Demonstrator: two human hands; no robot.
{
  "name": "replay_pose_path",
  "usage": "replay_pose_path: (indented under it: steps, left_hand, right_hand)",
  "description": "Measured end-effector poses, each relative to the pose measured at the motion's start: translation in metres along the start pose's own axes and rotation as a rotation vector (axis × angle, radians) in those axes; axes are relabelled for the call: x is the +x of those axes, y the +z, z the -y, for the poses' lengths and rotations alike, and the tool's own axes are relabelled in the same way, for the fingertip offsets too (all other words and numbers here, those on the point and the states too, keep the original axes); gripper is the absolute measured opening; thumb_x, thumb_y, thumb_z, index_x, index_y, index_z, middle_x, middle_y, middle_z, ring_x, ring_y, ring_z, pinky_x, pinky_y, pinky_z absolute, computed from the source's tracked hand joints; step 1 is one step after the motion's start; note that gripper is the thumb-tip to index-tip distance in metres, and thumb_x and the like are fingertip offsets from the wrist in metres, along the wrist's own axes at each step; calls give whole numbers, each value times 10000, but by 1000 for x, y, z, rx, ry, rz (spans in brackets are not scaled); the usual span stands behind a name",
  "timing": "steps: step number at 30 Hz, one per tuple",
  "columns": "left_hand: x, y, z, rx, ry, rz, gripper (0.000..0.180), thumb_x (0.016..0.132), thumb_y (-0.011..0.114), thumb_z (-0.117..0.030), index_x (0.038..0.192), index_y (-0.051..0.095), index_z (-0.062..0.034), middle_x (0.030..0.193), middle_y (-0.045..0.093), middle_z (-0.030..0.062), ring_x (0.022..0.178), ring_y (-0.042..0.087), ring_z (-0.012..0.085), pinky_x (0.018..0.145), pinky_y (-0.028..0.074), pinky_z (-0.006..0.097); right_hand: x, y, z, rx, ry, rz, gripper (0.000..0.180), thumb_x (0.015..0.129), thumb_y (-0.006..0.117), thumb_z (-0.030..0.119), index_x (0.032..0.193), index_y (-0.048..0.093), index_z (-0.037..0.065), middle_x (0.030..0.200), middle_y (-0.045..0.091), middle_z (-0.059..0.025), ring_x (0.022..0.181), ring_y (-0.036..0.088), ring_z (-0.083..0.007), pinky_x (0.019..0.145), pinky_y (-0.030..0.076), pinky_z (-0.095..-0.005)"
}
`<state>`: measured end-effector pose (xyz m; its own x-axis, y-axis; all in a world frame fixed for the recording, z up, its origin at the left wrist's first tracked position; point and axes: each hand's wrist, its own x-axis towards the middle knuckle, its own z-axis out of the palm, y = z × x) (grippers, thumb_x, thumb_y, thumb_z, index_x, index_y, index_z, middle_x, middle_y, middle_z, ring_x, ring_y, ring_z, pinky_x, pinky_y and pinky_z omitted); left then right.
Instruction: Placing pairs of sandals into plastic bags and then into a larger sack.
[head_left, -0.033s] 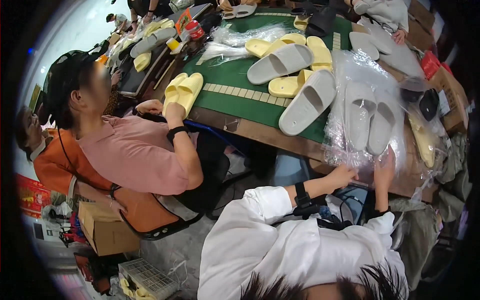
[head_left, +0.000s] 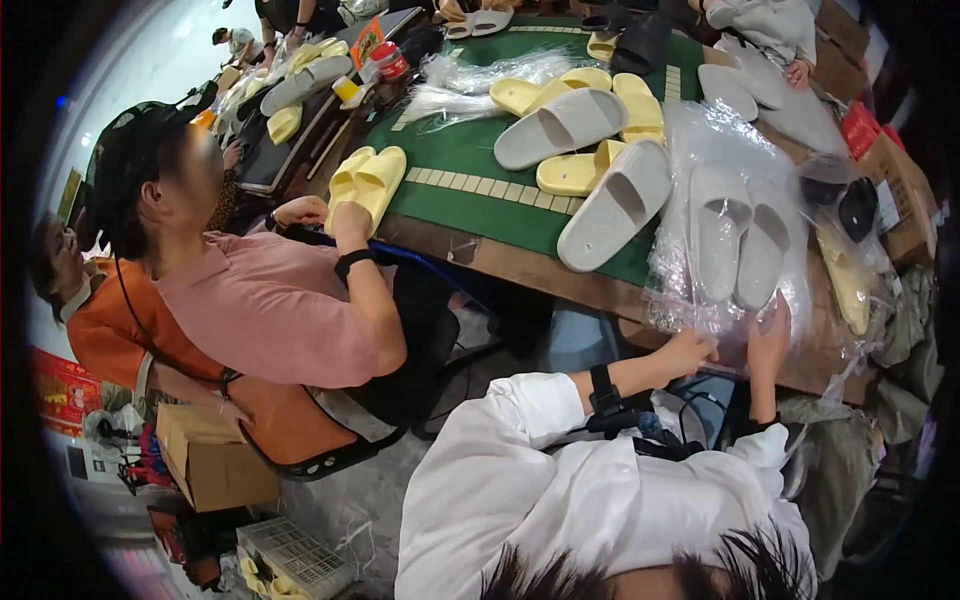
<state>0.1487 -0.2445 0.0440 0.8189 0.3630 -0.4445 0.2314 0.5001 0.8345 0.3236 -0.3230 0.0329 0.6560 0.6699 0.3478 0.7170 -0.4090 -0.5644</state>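
A pair of grey slippers lies side by side at the right of the table: the left grey slipper (head_left: 717,262) and the right grey slipper (head_left: 762,265). They rest in or on a clear plastic bag (head_left: 672,285); which one is hard to tell through the shine. My left hand (head_left: 686,352) pinches the bag's near edge at the left. Beside the right slipper's heel, my right hand (head_left: 768,338) closes on the same edge, its fingertips partly covered by plastic. Left of the bag lies a loose grey slipper (head_left: 615,210).
Yellow slippers (head_left: 575,172) and another grey slipper (head_left: 562,128) lie on the green table mat (head_left: 470,220). Clear bags (head_left: 490,75) lie beyond. To my left, a seated person in pink (head_left: 280,310) holds a yellow pair (head_left: 372,190). A cardboard box (head_left: 900,195) stands far right.
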Motion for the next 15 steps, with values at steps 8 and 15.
replay_pose_path:
  steps: [8, 15]
  left_hand:
    - [10, 13, -27, -331, 252, -112, 248, 929, 455, -255, 842, 558, -47, 567, 446, -1, 480, 430, 88, 450, 329, 221]
    - [-14, 37, -47, -367, 128, 169, 240, 949, 457, -261, 955, 557, -43, 649, 494, 8, 538, 452, 90, 463, 366, 219]
  right_hand:
    - [-51, -44, 33, 345, -40, -21, 136, 844, 571, 95, 760, 600, -8, 644, 563, -77, 562, 507, -149, 514, 380, -274]
    - [-75, -13, 25, 1281, 353, 470, 539, 894, 464, 506, 1144, 483, 29, 888, 599, -55, 819, 592, -141, 709, 484, -280]
